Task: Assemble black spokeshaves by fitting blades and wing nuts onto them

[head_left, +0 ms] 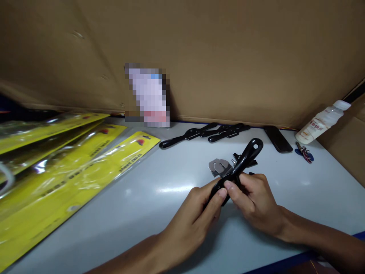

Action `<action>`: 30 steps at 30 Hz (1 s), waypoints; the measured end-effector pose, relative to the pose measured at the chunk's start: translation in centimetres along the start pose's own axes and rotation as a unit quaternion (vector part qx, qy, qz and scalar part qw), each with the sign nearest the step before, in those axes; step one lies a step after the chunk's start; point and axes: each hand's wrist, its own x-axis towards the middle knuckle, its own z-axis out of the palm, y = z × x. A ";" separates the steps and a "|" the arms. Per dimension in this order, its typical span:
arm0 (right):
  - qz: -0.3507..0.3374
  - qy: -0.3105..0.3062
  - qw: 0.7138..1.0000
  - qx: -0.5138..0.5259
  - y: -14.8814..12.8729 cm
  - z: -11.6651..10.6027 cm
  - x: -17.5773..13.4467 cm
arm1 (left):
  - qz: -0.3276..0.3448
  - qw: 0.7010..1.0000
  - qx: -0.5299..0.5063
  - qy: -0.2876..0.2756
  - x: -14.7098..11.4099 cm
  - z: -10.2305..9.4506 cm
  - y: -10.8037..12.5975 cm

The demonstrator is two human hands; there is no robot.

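A black spokeshave body [242,165] is held tilted above the table, one handle pointing up and away. My left hand [199,213] grips its near end, with the thumb lying along it. My right hand [253,201] pinches the middle, its thumb close to the left thumb; its other fingers are partly hidden behind the tool. Just beyond the hands lie several flat metal blades [219,166] and small black parts [252,163], partly covered by the tool. More black spokeshaves [191,134] rest farther back.
Yellow blister packs [114,163] printed "spoke shave" overlap on the left. A dark phone [278,139], keys [304,153] and a white drink bottle [321,121] are at the back right. A blurred-out upright item [151,97] leans on the cardboard wall [228,57].
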 end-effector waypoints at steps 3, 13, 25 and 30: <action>-0.007 0.004 1.000 0.003 -0.1 0.0 0.0 | -0.003 1.000 0.002 0.003 0.0 0.0 0.0; -0.006 0.008 1.000 0.003 0.0 0.1 -0.1 | 0.019 1.000 0.003 0.007 0.0 -0.1 0.1; -0.011 0.009 1.000 0.002 0.0 0.1 -0.1 | -0.003 1.000 0.000 0.013 -0.2 0.0 0.2; -0.023 0.011 1.000 -0.009 0.0 0.1 0.0 | -0.010 1.000 -0.004 0.007 -0.1 0.0 0.3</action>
